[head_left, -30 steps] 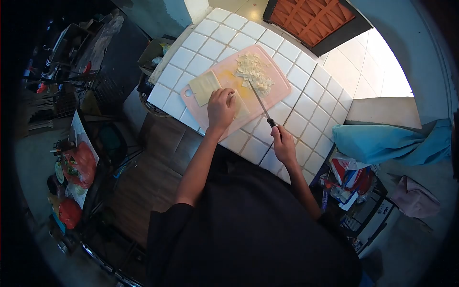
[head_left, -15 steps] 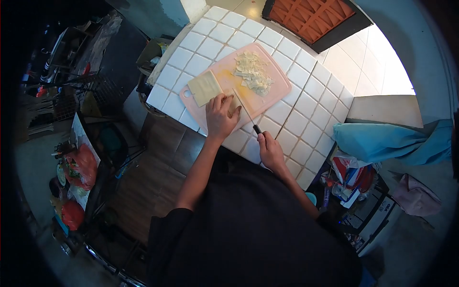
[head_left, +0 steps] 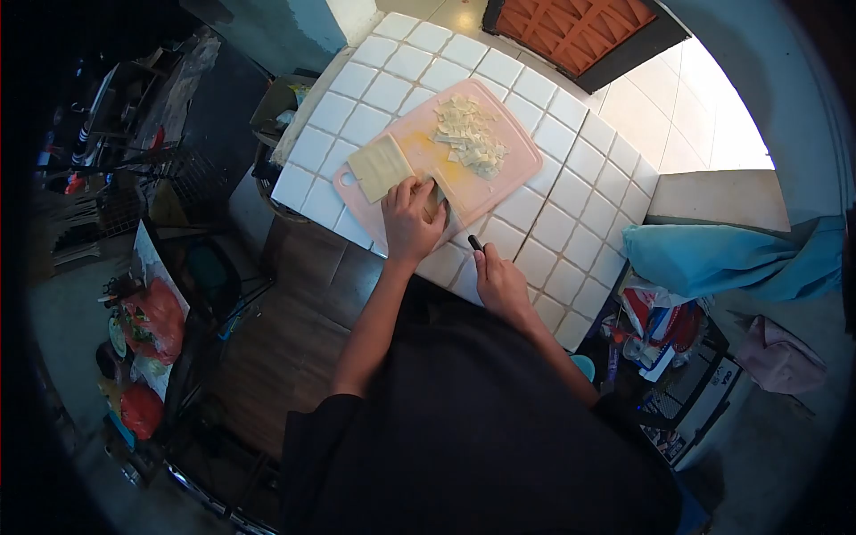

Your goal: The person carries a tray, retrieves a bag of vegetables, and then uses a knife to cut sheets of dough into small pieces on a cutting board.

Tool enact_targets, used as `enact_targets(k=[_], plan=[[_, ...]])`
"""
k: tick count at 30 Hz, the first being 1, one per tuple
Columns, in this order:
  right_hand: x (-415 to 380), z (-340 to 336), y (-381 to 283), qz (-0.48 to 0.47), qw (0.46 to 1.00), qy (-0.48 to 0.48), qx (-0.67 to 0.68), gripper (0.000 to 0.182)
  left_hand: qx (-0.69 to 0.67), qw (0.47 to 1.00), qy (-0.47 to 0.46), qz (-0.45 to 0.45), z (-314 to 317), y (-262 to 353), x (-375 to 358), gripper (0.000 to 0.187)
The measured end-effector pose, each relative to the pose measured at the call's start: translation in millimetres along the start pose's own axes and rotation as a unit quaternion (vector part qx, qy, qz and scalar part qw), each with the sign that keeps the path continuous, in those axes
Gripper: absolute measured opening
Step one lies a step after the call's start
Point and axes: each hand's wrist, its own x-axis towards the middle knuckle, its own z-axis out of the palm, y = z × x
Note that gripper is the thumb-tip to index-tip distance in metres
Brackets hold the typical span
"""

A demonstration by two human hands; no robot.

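A pink cutting board (head_left: pixel 524 162) lies on the white-tiled counter. On its left part rests a square stack of pale yellow dough sheets (head_left: pixel 380 168). Farther back is a loose pile of cut dough strips (head_left: pixel 470 138). My left hand (head_left: pixel 412 225) bends its fingers down on the near part of the board, pressing a smaller piece of dough sheet that the fingers mostly cover. In my right hand (head_left: pixel 501 283) is a knife (head_left: pixel 475 242), gripped by its black handle. Its blade runs over the board beside my left fingertips.
The tiled counter (head_left: pixel 555 214) extends around the board. Right of it hang a teal cloth (head_left: pixel 700 259) and a rack holding plastic packets (head_left: pixel 655 330). To the left, a small table carries red plastic bags (head_left: pixel 156 321). An orange lattice panel (head_left: pixel 575 31) stands beyond the counter.
My right hand and the knife have shifted slightly left and toward my left fingers, with the blade at a changed angle. My left hand stays nearly in place.
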Motion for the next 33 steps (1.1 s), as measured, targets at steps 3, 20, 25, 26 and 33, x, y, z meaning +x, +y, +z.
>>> enact_targets(k=[3,20,25,26,33], plan=[[11,2,-6,-0.005,1.000,0.013,-0.027,0.033,-0.007,1.000,0.000,-0.005,-4,3,1,0.045],[-28,-1,21,0.031,0.999,-0.020,0.019,0.030,-0.022,1.000,-0.011,-0.017,-4,2,2,0.046],[-57,-19,28,0.048,0.998,-0.031,0.009,0.031,-0.023,1.000,-0.011,-0.009,-3,1,3,0.044],[-62,-21,28,0.055,0.998,-0.036,-0.006,0.031,-0.025,1.000,-0.011,-0.011,-4,1,3,0.044],[-67,-33,36,0.076,0.997,-0.033,-0.007,0.033,0.000,1.000,-0.020,0.000,-7,7,6,0.045]])
